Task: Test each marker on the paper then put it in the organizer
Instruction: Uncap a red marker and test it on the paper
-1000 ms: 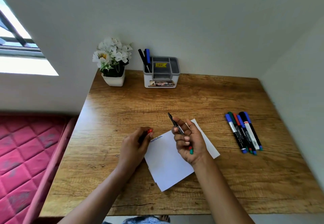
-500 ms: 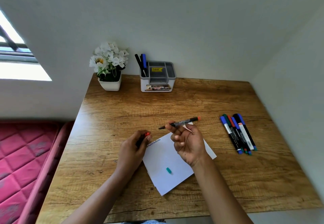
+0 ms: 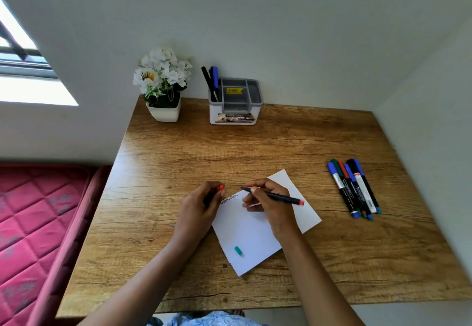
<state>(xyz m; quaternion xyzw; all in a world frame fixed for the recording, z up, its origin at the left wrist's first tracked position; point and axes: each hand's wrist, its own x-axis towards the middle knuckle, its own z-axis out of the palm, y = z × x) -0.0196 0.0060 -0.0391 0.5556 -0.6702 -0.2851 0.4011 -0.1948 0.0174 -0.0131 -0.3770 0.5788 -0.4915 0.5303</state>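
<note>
Now the right hand pinches a red-ended black marker, tip at the top of the paper; the left hand grips a red-topped cap at the paper's left edge.

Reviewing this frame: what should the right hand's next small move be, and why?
Probably lower the tip of the marker onto the paper and draw a short test stroke beside the existing scribble. The right hand grips the uncapped marker in a writing pose, tip at the paper's upper edge, while the left hand holds a red-tipped cap at the paper's left edge.
</note>
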